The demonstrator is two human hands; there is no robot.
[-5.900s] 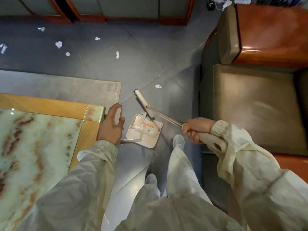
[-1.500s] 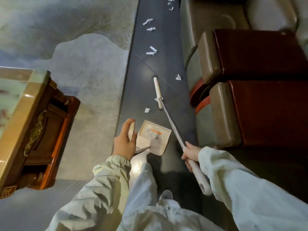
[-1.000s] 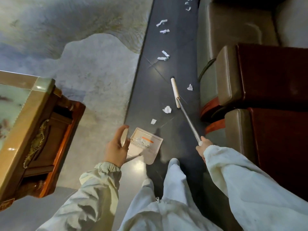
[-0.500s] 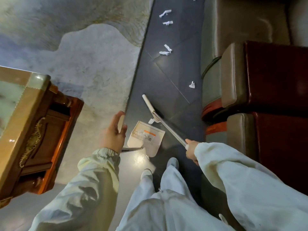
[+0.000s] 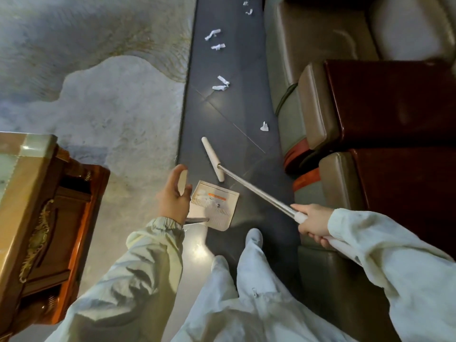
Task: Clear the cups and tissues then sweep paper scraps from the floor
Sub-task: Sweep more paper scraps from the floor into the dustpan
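White scrap (image 5: 264, 126) is seen beyond the broom head (image 5: 212, 159), toward the sofa (image 5: 308, 45), while the pole (image 5: 259, 193) is grasped by the right hand (image 5: 314, 222), the dustpan (image 5: 217, 208) by the left hand (image 5: 172, 201).

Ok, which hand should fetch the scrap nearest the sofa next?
Probably the right hand: it grips the broom, whose head lies just short of that scrap. The left hand holds the dustpan.

I see white scraps (image 5: 220, 86) scattered ahead — a few in the dustpan (image 5: 222, 215), broom (image 5: 212, 157) just beyond.
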